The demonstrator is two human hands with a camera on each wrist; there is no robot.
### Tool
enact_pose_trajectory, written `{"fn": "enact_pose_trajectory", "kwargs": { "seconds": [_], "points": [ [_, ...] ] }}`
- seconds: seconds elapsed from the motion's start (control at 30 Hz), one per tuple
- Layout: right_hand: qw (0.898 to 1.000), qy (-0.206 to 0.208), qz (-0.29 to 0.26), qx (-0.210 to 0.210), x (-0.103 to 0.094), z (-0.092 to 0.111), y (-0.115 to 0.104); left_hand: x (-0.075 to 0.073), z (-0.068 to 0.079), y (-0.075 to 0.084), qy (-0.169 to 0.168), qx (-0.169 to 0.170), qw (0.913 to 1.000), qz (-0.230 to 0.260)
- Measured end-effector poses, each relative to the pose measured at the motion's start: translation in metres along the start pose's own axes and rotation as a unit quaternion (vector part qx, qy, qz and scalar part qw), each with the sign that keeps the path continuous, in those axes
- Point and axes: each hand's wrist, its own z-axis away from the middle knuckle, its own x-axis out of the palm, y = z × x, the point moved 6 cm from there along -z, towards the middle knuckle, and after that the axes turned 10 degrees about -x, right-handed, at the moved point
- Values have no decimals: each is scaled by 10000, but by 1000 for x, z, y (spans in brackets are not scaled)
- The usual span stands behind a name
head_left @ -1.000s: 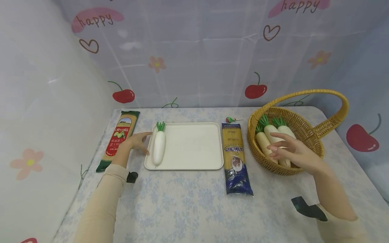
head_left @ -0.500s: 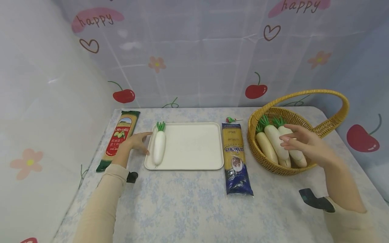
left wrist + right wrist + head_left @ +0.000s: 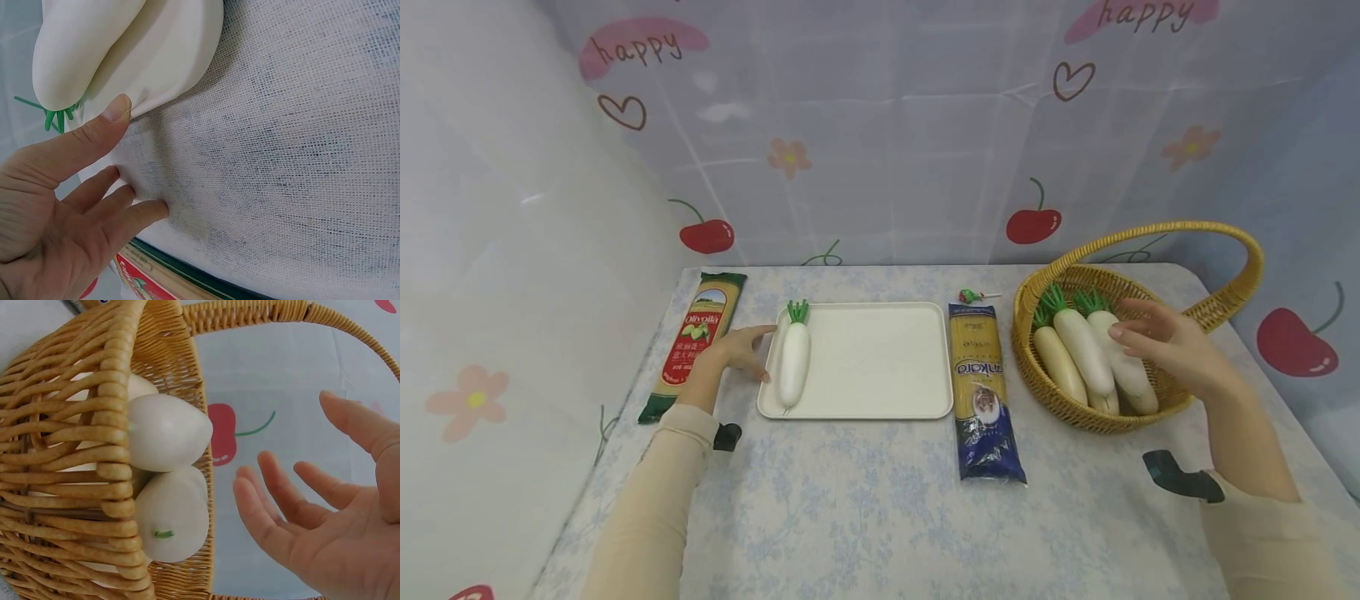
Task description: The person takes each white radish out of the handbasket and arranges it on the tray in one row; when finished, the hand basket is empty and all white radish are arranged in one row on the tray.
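My left hand (image 3: 739, 350) rests at the left rim of a white tray (image 3: 880, 358); its thumb touches the rim in the left wrist view, the fingers relaxed on the cloth. One white radish (image 3: 793, 364) with green tops lies along the tray's left side. Over the right part of a wicker basket (image 3: 1037, 385) hovers my right hand (image 3: 1180, 350), fingers loosely bent and holding nothing. Several white radishes (image 3: 1082, 350) lie in the basket, their green tops toward the back. In the right wrist view a gap shows between the fingers and the radishes (image 3: 169, 432).
A red-and-green spaghetti packet (image 3: 692, 342) lies left of the tray, partly behind the left hand. Right of the tray lies a blue-and-yellow spaghetti packet (image 3: 985, 392), with a lollipop (image 3: 970, 296) behind it. The basket's tall handle (image 3: 1180, 227) arches over its back right side.
My right hand has moved right, from over the middle of the basket toward its right side, uncovering more of the radishes. The left hand stays at the tray.
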Motion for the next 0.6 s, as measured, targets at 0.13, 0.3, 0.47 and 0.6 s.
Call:
{"fn": "enact_pose_trajectory", "kwargs": {
  "seconds": [0.13, 0.3, 0.47, 0.6],
  "points": [
    [9990, 100, 415, 155, -2, -4, 4, -1, 0, 1, 32, 68, 9999, -69],
    [9971, 31, 670, 372, -1, -11, 5, -1, -2, -1, -6, 54, 10000, 6],
    [9955, -323, 789, 421, 3, -18, 8, 0, -3, -3, -15, 9, 10000, 32],
    [9916, -607, 1034, 483, 5, -20, 13, 0, -2, -2, -2, 31, 10000, -31]
  ]
}}
